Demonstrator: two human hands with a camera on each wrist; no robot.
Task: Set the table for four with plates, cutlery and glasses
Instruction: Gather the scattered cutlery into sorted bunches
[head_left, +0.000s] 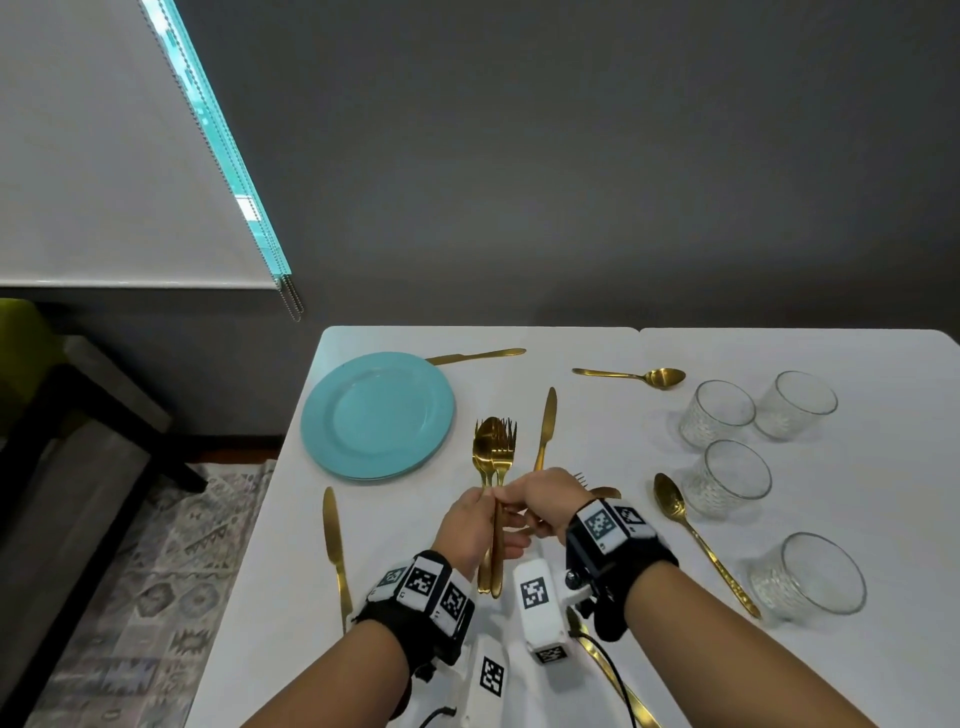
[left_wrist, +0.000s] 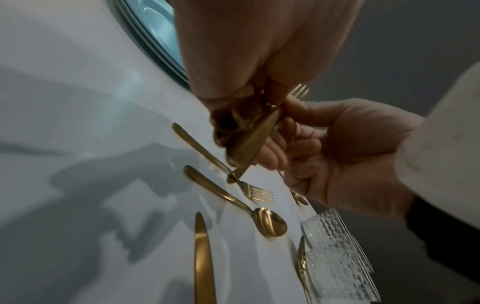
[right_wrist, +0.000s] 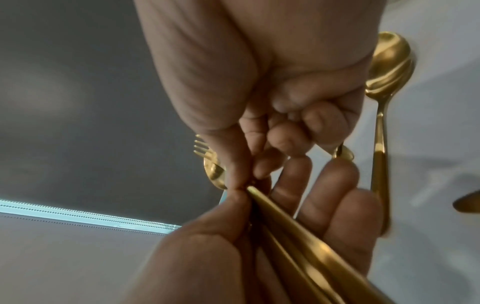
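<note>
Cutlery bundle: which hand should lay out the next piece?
Right, probably. The left hand grips the bundle of forks and spoons, so it is occupied. The right hand pinches at the handles beside the left thumb, placed to draw one piece out.

No readable text anywhere, only black-and-white square code markers (head_left: 534, 593) on the wrist rigs.

Dim, even indoor light; soft shadows on the white table (left_wrist: 78, 102); wrist views blurred, edges wide-angle-warped.

gold cutlery (head_left: 493, 457); turquoise plates (head_left: 378, 415); white table (head_left: 831, 493)
</note>
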